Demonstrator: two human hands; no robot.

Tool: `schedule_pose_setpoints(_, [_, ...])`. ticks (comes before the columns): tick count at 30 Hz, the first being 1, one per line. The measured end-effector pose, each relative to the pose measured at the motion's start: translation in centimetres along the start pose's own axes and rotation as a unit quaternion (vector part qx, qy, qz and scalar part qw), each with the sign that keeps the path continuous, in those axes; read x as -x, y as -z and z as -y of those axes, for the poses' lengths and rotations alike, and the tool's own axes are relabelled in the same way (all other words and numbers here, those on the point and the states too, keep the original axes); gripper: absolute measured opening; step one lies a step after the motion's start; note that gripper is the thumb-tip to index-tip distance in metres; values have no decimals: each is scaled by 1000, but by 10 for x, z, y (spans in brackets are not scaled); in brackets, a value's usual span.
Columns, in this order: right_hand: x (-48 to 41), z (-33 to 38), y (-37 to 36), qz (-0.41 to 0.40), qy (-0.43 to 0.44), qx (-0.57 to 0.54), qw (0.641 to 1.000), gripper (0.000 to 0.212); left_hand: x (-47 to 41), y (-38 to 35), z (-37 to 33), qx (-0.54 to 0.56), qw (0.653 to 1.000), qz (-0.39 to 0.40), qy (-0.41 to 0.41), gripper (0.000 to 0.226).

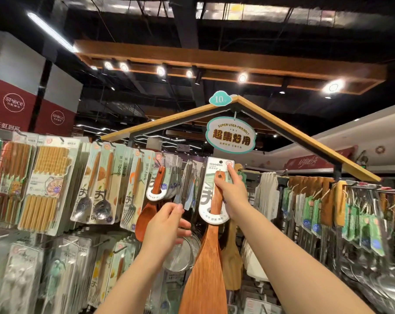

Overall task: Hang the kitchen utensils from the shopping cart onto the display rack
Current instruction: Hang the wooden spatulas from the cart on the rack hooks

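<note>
Wooden spatula (205, 268): nearest to you, upright, its broad blade low between your forearms and its handle running up through a white card (214, 175) marked "Wooden". You cannot tell whether the card's hole sits on a hook.
Display rack (282, 130): its wood-edged, roof-shaped frame peaks above the spatula, and rails of hanging goods run off to both sides of it.
Chopstick packs (42, 189): far left of the spatula, hanging in rows.
Spoon and fork packs (105, 189): left of the spatula, between it and the chopstick packs.
Sign (231, 137): cloud-shaped, reading "SUPER USER-FRIENDLY", hanging from the peak directly above the spatula's card.
Rice spoon (146, 216): wooden, hanging just left of the spatula, partly behind your left hand.
Right hand (231, 196): on the spatula's right side, fingers and thumb curled round the handle over the card, forefinger stretched up to the card's top right corner.
Left hand (167, 225): just left of the spatula and apart from it. Your thumb and forefinger are close together at the lower edge of the grey packs (187, 184), and you cannot tell whether they pinch anything.
Price tag (220, 99): teal, marked "10", on the peak above the spatula.
</note>
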State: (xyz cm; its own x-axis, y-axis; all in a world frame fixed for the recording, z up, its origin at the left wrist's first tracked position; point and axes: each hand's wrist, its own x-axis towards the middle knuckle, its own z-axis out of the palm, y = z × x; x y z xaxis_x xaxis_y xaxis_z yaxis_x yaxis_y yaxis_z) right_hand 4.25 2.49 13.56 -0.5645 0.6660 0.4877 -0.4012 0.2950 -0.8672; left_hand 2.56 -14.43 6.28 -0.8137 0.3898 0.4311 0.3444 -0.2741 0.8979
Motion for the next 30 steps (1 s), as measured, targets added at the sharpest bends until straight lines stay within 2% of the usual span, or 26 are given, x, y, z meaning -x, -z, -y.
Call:
schedule_pose_setpoints(5, [-3, 1, -5, -1, -2, 6, 1000, 71, -19, -1, -17, -13, 999, -12, -33, 20])
schedule_pose_setpoints(8, [1, 1, -2, -5, 7, 5, 1000, 67, -35, -14, -37, -107, 987, -6, -122, 24])
schedule_pose_setpoints(11, [1, -3, 3, 4, 12, 3, 1000, 65, -56, -34, -63, -275, 934, -10, -228, 30])
schedule_pose_setpoints(13, [0, -4, 7, 12, 21, 17, 1000, 63, -74, -50, -76, -354, 894, 20, -275, 36])
schedule_pose_setpoints(17, [-1, -4, 12, 20, 30, 35, 999, 64, -108, -74, -79, -485, 818, 65, -303, 45])
schedule_pose_setpoints(19, [0, -5, 13, 11, 26, 36, 999, 65, -117, -78, -74, -526, 792, 79, -299, 43])
schedule_pose_setpoints(21, [1, -6, 12, 6, 25, 31, 999, 65, -121, -79, -68, -541, 783, 84, -296, 41])
schedule_pose_setpoints(27, [1, 1, 16, 2, 57, 29, 998, 62, -118, -77, -63, -505, 798, 74, -320, 49])
schedule_pose_setpoints(30, [-4, 6, 14, -4, 52, 32, 998, 64, -117, -78, -69, -512, 795, 83, -316, 49])
